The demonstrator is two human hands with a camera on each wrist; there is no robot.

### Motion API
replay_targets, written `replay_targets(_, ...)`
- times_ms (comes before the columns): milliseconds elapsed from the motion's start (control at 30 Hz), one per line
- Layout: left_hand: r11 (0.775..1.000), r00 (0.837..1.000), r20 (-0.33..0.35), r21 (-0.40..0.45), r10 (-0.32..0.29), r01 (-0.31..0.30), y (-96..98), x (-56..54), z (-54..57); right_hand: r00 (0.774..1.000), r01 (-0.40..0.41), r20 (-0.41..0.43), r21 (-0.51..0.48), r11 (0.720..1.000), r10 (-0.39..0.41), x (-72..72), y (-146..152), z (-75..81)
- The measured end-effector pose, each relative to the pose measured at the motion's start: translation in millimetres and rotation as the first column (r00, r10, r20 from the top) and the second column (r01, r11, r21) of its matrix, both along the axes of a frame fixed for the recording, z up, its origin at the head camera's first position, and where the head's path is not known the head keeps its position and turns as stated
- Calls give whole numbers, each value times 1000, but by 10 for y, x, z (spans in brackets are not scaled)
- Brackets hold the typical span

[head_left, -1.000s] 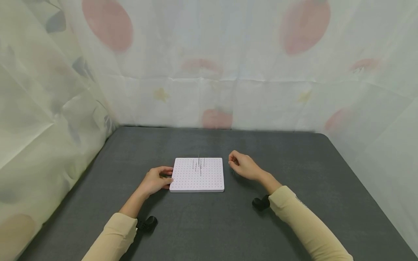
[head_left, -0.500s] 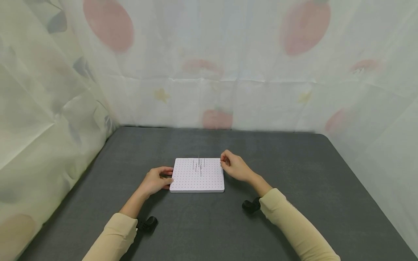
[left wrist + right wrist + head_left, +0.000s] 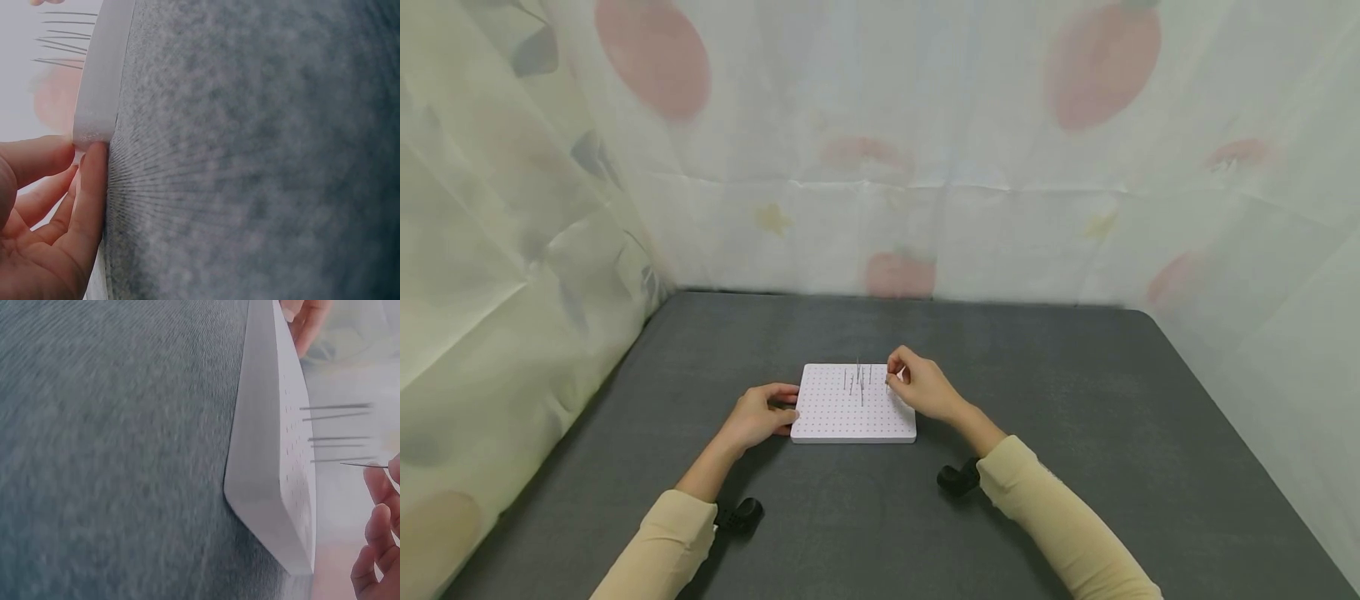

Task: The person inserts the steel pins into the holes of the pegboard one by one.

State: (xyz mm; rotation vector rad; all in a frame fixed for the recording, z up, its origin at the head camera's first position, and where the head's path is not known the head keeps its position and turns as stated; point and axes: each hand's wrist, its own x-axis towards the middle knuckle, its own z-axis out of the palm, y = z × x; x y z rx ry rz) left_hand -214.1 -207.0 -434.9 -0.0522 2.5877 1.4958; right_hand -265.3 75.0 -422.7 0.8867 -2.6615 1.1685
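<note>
A white board (image 3: 842,423) with rows of small holes lies flat on the dark table. Several thin metal needles (image 3: 862,393) stand upright in its back middle part; the right wrist view shows them side by side. At the board's left edge, my left hand (image 3: 756,418) grips it, thumb at the upper edge and fingers against the side (image 3: 94,169). Over the back right part of the board is my right hand (image 3: 927,392), pinching one more needle (image 3: 364,465) between thumb and finger. Its tip points down toward the holes, close over the board.
The dark grey table (image 3: 850,525) reaches back to a pale curtain (image 3: 1000,233) with strawberry prints. Another curtain (image 3: 497,292) hangs along the left side. Black wrist devices (image 3: 958,479) sit under both cream sleeves.
My right hand has moved left from beside the board to over its right part, carrying the needle. The left hand stays at the board's left edge.
</note>
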Motion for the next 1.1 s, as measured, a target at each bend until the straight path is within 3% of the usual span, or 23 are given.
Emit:
replay_targets(233,1000,1000,-23,-3,-9,9,-2,-2,-13,999,6,-32,13,1000,-6,3,-75,-21)
replay_targets(533,1000,1000,-16,7,-7,8,-5,-6,-21,998,8,-65,37,999,-6,10,-139,-43)
replay_targets(800,1000,1000,-13,9,-11,11,-2,-2,-20,999,-16,-41,72,997,19,9,-174,-66)
replay_targets(1100,1000,1000,-11,8,-12,12,-2,-4,-19,996,-12,-87,118,993,23,5,-196,-88)
